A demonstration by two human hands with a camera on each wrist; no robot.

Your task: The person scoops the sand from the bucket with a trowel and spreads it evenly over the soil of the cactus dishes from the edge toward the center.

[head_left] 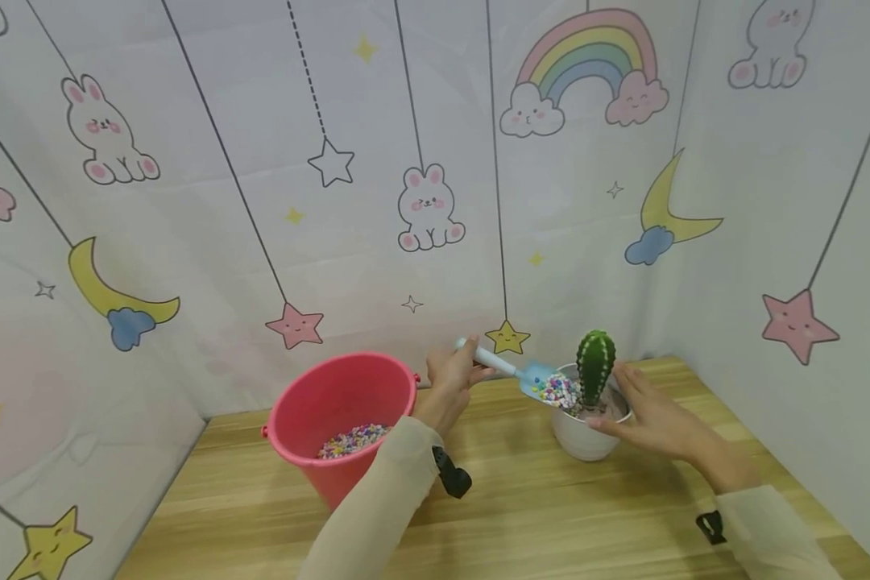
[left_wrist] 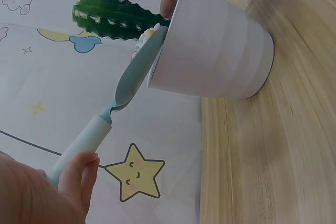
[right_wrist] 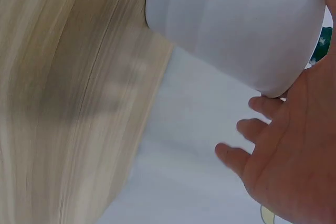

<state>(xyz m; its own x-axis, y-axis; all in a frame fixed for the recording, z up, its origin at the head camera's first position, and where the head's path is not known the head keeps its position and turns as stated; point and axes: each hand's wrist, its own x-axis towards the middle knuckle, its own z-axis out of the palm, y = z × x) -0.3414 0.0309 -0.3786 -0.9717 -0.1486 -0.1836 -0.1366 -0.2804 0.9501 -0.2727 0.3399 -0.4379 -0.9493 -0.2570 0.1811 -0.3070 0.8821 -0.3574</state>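
Observation:
My left hand (head_left: 453, 379) grips the pale handle (left_wrist: 86, 140) of a small light-blue shovel (head_left: 532, 377). Multicoloured pellets (head_left: 560, 391) lie on its blade, which reaches over the left rim of a white flowerpot (head_left: 586, 439). A green cactus (head_left: 596, 362) stands upright in the pot, in greyish soil. On the pot's right side, my right hand (head_left: 656, 415) rests against the rim with its thumb toward the front. Its fingers (right_wrist: 233, 157) extend loosely past the pot in the right wrist view. The left wrist view shows the blade (left_wrist: 139, 69) tilted against the rim.
A pink-red bucket (head_left: 312, 467) with more coloured pellets (head_left: 351, 441) inside stands on the left of the wood-grain table (head_left: 522, 515). My left forearm crosses in front of it. Printed white cloth (head_left: 362, 258) hangs behind the table and along its sides.

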